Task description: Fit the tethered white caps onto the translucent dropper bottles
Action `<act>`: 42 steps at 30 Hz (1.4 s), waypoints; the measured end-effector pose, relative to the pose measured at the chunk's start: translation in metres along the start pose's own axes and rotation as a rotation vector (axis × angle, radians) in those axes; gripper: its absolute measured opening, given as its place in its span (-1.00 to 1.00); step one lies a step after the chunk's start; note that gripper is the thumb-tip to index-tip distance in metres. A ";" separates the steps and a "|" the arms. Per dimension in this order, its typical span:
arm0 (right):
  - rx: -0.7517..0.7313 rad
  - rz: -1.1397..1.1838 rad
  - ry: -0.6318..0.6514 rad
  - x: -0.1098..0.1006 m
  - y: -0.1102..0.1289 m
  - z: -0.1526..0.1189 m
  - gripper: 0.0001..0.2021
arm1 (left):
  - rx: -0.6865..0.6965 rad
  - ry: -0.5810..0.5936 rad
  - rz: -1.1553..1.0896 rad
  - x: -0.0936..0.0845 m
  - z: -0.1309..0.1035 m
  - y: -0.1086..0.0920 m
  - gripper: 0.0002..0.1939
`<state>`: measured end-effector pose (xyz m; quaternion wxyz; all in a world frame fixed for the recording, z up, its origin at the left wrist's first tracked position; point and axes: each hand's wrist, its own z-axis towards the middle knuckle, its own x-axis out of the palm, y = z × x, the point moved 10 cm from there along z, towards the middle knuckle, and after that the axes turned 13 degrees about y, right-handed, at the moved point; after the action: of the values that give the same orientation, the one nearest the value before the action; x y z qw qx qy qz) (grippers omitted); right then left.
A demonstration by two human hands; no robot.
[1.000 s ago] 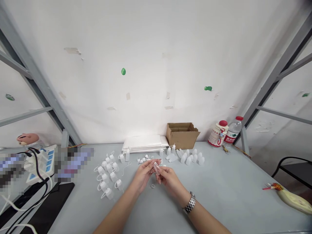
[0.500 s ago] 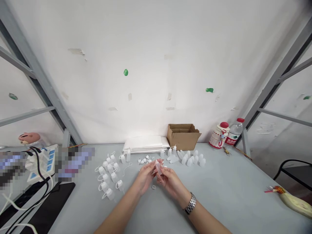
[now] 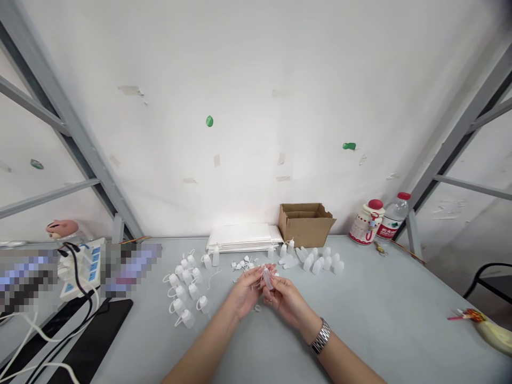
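Observation:
A small translucent bottle (image 3: pixel 268 279) is held tilted between both hands above the grey table. My left hand (image 3: pixel 245 292) pinches it near its white top, and my right hand (image 3: pixel 286 300), below a metal watch, grips its lower body. Just beneath the hands lies a small white ring (image 3: pixel 257 308). Behind them sits a pile of small white caps (image 3: pixel 242 263). Several capped bottles with looped straps (image 3: pixel 181 292) stand to the left. Several translucent bottles without caps (image 3: pixel 317 265) stand or lie to the right.
Against the wall are a stack of white sheets (image 3: pixel 243 238) and an open cardboard box (image 3: pixel 306 226). A decorated jar (image 3: pixel 365 224) and a water bottle (image 3: pixel 394 217) stand at the back right. On the left are a power strip (image 3: pixel 85 272), cables and a black mat (image 3: pixel 94 341).
The whole view has shifted slightly, so things appear a little further right. Both hands still hold the bottle, now somewhat more tilted.

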<state>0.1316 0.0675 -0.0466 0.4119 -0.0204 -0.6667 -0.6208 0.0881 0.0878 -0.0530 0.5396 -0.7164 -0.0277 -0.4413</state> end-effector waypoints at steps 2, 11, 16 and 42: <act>0.004 0.052 0.000 0.000 -0.002 0.000 -0.69 | 0.000 -0.003 -0.003 0.000 0.001 0.001 -0.72; -0.004 0.072 -0.027 -0.005 -0.002 0.001 -0.70 | -0.020 -0.017 -0.016 0.005 0.001 0.004 -0.70; -0.006 0.025 -0.024 -0.003 0.003 0.002 -0.68 | -0.066 0.041 -0.074 0.007 0.003 0.009 -0.65; -0.007 -0.196 -0.096 -0.004 -0.001 0.004 -0.59 | -0.010 -0.064 -0.164 -0.003 -0.007 0.003 -0.77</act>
<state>0.1314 0.0721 -0.0494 0.3166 0.0138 -0.6823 -0.6588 0.0837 0.0820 -0.0571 0.4969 -0.7282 -0.1013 -0.4611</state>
